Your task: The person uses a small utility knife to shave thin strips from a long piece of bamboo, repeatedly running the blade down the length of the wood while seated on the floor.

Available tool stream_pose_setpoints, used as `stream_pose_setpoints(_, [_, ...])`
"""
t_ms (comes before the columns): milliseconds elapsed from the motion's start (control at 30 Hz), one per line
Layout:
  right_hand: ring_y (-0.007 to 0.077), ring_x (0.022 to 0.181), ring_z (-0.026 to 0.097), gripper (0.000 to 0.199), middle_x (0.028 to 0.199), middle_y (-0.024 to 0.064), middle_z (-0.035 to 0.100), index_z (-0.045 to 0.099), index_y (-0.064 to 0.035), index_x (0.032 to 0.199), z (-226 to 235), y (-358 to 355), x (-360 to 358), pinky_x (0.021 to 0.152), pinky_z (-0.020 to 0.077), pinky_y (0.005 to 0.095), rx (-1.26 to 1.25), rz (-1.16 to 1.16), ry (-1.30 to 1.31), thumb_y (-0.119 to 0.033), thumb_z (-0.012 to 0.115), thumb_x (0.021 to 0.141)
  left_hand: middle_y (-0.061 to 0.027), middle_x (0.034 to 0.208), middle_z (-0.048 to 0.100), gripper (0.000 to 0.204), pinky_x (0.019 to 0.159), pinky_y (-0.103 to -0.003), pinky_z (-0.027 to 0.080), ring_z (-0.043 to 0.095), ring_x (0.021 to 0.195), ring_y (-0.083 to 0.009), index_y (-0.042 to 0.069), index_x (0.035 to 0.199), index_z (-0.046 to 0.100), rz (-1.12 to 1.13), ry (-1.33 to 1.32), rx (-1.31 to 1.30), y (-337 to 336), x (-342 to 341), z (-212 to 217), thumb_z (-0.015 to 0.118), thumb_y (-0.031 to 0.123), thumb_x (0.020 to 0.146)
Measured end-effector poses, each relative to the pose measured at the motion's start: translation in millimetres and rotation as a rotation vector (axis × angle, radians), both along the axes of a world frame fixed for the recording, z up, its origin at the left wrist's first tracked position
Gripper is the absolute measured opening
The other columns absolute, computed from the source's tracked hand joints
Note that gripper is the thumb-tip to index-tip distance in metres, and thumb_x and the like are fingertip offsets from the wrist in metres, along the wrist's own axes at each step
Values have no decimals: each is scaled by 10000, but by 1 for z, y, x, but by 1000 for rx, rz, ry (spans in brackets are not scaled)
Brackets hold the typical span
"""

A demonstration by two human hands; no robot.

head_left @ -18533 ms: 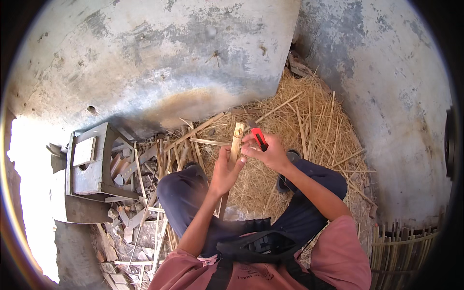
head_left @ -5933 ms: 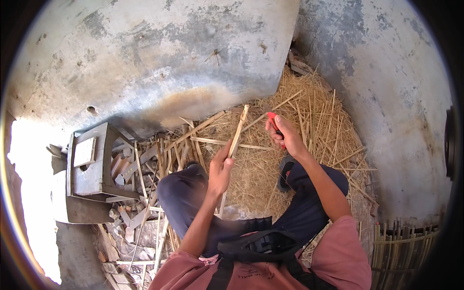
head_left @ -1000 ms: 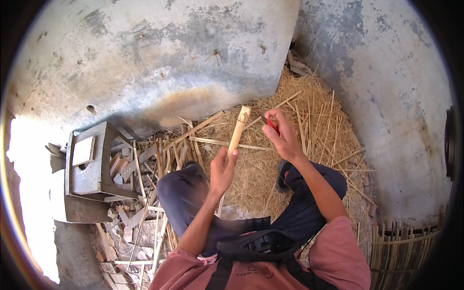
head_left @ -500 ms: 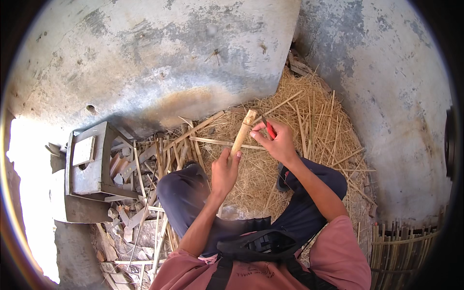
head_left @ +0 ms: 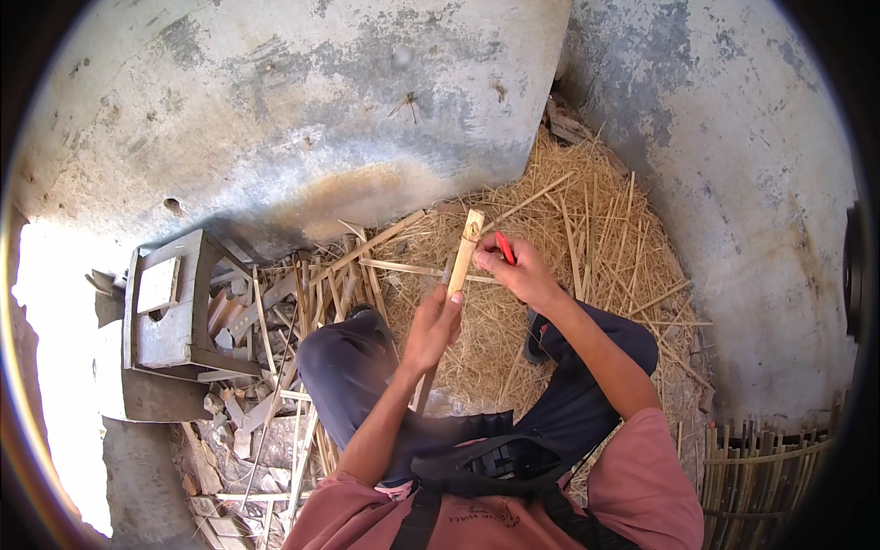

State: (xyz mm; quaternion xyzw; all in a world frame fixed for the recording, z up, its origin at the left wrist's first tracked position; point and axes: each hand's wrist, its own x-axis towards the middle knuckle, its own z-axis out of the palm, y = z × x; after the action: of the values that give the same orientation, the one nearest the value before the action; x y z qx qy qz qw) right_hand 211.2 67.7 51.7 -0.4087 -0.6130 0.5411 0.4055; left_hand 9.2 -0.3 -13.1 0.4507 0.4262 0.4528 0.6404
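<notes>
My left hand [head_left: 434, 328] is closed round the lower part of a pale piece of split bamboo [head_left: 467, 246], which points up and away from me. A darker strip shows beside it and runs on below my hand. Close to the bamboo's upper end, my right hand [head_left: 519, 272] is closed, with thumb and forefinger pinched by its edge. In it sits a slim red-handled tool [head_left: 504, 247]; its working end is hidden, so I cannot tell its exact kind. Dark marks show near the top of the bamboo.
Straw and bamboo shavings [head_left: 605, 238] cover the floor in front. A wooden box [head_left: 174, 302] stands at left among broken pieces and sticks. A weathered wall [head_left: 302, 110] rises ahead, and a woven bamboo basket [head_left: 765, 477] is at lower right. My legs are folded beneath my hands.
The bamboo has turned slightly and stands a little more upright. My left hand has shifted slightly right; the red tool has tilted in my right hand, which moved slightly left.
</notes>
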Motion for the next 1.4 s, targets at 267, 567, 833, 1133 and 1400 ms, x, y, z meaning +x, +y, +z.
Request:
stream_pose_setpoints(267, [75, 853, 610, 209, 909, 5, 703, 729, -12, 1101, 1, -10, -4, 779, 493, 282, -174, -11, 0, -208, 698, 1035, -155, 731, 621, 446, 626, -419, 478, 602, 626, -264, -20, 1090, 566, 81, 466, 233, 0, 2, 19, 646, 417, 1055])
stream_pose_setpoints(567, [97, 927, 628, 202, 989, 13, 703, 714, -11, 1094, 13, -23, -14, 835, 490, 271, -114, -13, 35, -200, 708, 1023, -228, 768, 620, 471, 713, -478, 477, 596, 699, -363, -58, 1012, 618, 123, 556, 245, 5, -1, 8, 563, 401, 1099])
stream_pose_setpoints(833, [117, 986, 663, 331, 1027, 29, 687, 681, -33, 1251, 17, -14, -9, 859, 537, 290, -12, -158, 159, -199, 776, 980, -220, 742, 612, 577, 707, -475, 468, 564, 680, -351, -53, 902, 617, 38, 530, 241, 5, -3, 3, 457, 451, 1133])
stream_pose_setpoints(1133, [120, 975, 690, 392, 987, 57, 726, 708, -17, 1252, 4, -6, -2, 857, 545, 292, 32, -175, 51, -251, 810, 954, -140, 672, 575, 516, 657, -412, 469, 586, 656, -224, -32, 925, 644, -1, 542, 317, 1, 3, 14, 488, 417, 1126])
stream_pose_setpoints(1400, [144, 946, 711, 386, 989, 84, 748, 709, 24, 1151, 11, -14, -11, 833, 554, 295, 23, -277, -70, -290, 810, 950, -144, 863, 666, 397, 602, -379, 514, 636, 634, -220, 21, 1185, 544, 196, 585, 454, 1, 16, 15, 777, 270, 982])
